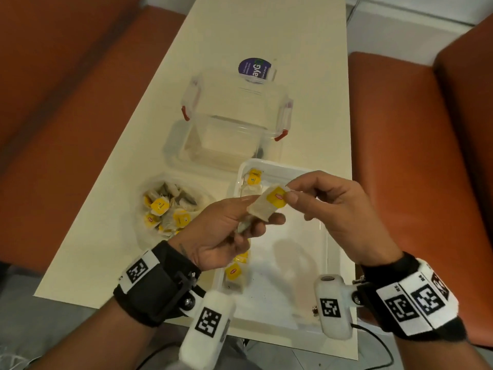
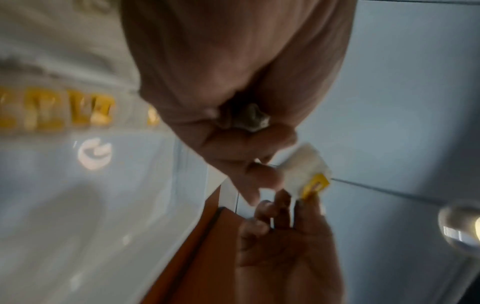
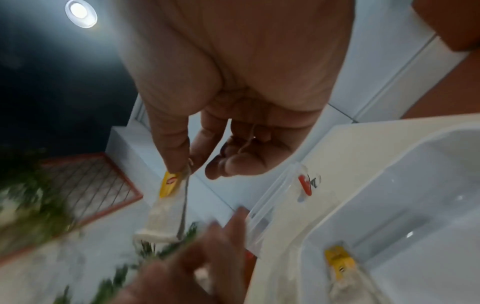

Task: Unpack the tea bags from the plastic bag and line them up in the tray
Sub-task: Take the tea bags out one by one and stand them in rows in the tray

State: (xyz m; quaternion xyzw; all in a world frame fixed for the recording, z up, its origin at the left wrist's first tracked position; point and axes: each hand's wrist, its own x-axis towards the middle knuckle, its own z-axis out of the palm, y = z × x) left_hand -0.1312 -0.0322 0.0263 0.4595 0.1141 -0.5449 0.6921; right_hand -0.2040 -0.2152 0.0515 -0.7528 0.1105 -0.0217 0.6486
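Observation:
Over the white tray both hands share one tea bag with a yellow tag. My right hand pinches the tag end between thumb and forefinger; the bag hangs below them. My left hand holds the bag's other end at its fingertips, and its curled fingers grip another crumpled tea bag in the palm. The open plastic bag with several tea bags lies left of the tray. In the tray lie one tea bag at the far left corner and others near the left wall.
A clear lidded container with red clips stands on the cream table just beyond the tray, with a purple round label behind it. Orange seats flank the table on both sides. Dark crumbs lie near the tray's front edge.

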